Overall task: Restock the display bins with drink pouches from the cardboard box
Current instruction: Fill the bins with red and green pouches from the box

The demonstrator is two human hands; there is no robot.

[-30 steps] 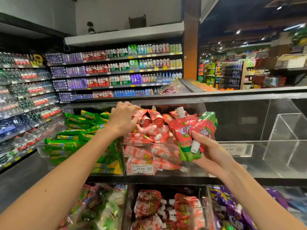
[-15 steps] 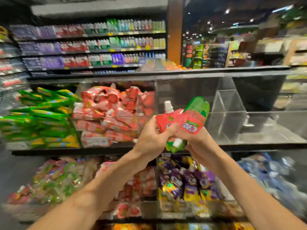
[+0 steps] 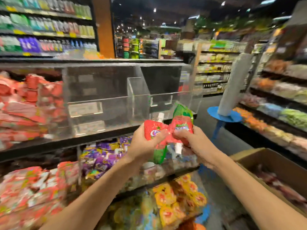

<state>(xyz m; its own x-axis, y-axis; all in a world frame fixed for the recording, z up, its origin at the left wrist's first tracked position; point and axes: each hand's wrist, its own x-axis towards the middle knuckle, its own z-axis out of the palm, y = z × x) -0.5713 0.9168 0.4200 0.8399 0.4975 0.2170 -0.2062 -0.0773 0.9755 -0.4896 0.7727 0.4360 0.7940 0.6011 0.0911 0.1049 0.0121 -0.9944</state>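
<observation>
My left hand (image 3: 146, 143) grips a red-and-green drink pouch (image 3: 152, 130) with its white cap pointing up. Beside it my right hand (image 3: 193, 143) grips a second red-and-green pouch (image 3: 182, 120) turned cap down. Both pouches are held in front of a clear acrylic display bin (image 3: 106, 98) that looks bare inside. The bin to its left (image 3: 54, 103) is piled with red pouches (image 3: 25, 103). An open cardboard box (image 3: 272, 165) with more pouches inside sits at the lower right.
Lower bins hold red (image 3: 33, 188), purple (image 3: 103, 158) and yellow (image 3: 176, 201) pouches. A blue stool (image 3: 224, 115) carrying a grey roll stands in the aisle on the right. Produce shelves (image 3: 282, 97) line the far right; bottled drinks fill the back-left shelves (image 3: 46, 30).
My left hand left the red-pouch bin and took one of the pouches from my right hand. The view swung right, bringing the cardboard box and aisle into sight.
</observation>
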